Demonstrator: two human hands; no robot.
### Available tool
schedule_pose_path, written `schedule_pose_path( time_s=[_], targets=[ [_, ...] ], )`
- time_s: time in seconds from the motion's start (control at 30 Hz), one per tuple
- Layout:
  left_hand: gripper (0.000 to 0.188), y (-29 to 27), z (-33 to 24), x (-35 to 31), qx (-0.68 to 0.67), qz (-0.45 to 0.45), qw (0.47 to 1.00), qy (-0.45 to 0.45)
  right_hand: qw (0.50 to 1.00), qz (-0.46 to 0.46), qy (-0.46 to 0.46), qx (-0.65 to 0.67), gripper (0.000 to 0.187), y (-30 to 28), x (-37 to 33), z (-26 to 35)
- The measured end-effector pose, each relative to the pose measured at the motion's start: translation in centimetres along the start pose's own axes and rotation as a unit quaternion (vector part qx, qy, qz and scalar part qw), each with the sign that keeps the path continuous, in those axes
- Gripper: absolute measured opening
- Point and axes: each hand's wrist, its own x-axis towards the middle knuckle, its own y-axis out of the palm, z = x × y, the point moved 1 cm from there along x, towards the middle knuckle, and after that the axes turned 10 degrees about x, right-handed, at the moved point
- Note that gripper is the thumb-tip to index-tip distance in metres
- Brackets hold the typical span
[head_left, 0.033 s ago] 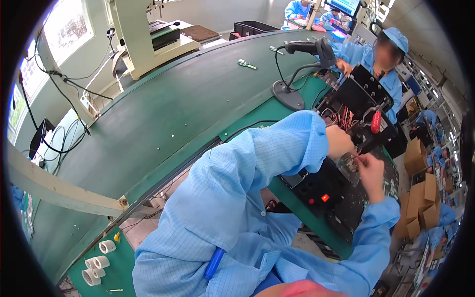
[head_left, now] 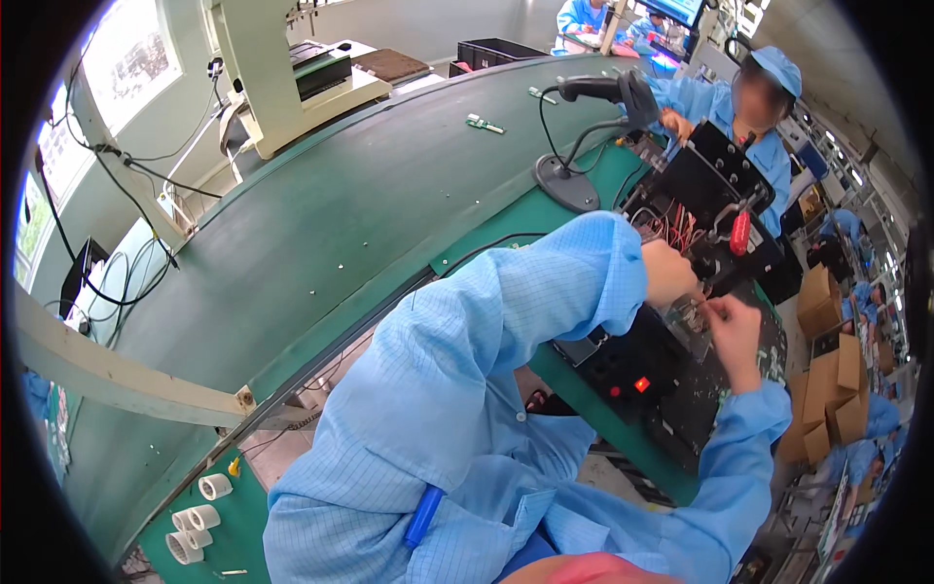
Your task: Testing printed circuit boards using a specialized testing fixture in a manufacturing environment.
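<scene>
My left hand [head_left: 669, 273] reaches in over a black test fixture [head_left: 693, 180], with its fingers bent and closed low in front of the fixture. Close beside it, my right hand [head_left: 736, 336] has thumb and index finger pinched together, the fingertips nearly meeting those of the left. Whatever lies between the fingertips is too small to make out. Below the hands is a clear plate [head_left: 695, 343] on a dark base. Thin red and white wires [head_left: 676, 224] run behind the left hand. A red clamp handle [head_left: 741, 234] stands on the fixture, above the right hand.
A black box with a lit red switch [head_left: 641, 384] sits nearer me. A barcode scanner [head_left: 623, 92] on a round-based stand is beyond my left arm. Across the fixture, a co-worker in blue [head_left: 769, 107] works. White tape rolls [head_left: 202, 517] stand lower left; cardboard boxes [head_left: 832, 389] lie right.
My right hand has shifted very slightly to the right, and the whole view has moved a little. The hands keep the same closed pose at the fixture.
</scene>
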Motion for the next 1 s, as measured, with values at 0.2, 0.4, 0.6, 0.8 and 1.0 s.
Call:
schedule_pose_path(
  time_s=[0.2, 0.4, 0.6, 0.8, 1.0],
  targets=[
    [0.05, -0.6, 1.3, 0.2, 0.009, 0.031, 0.999, 0.002, 0.999, -0.016, -0.046, -0.006, 0.011, 0.2, 0.5, -1.1],
    [0.049, -2.1, 1.2, 0.2, -0.002, 0.069, 0.998, -0.006, 1.0, -0.012, -0.018, -0.007, 0.01, 0.8, 0.6, -1.6],
    [0.054, -2.3, 0.5, -0.3, 0.005, 0.059, 0.998, 0.004, 1.0, 0.003, 0.029, 0.001, 0.013, 0.2, 0.0, -0.5],
    [0.055, -1.4, 1.0, -0.2, -0.033, 0.025, 0.999, 0.009, 0.997, -0.072, -0.005, 0.031, 0.014, -0.4, -0.5, -0.6],
    [0.046, -2.7, 0.9, 0.2, -0.019, 0.041, 0.999, 0.015, 0.996, -0.055, 0.072, -0.027, 0.014, -1.1, -2.0, -0.8]
  ],
)
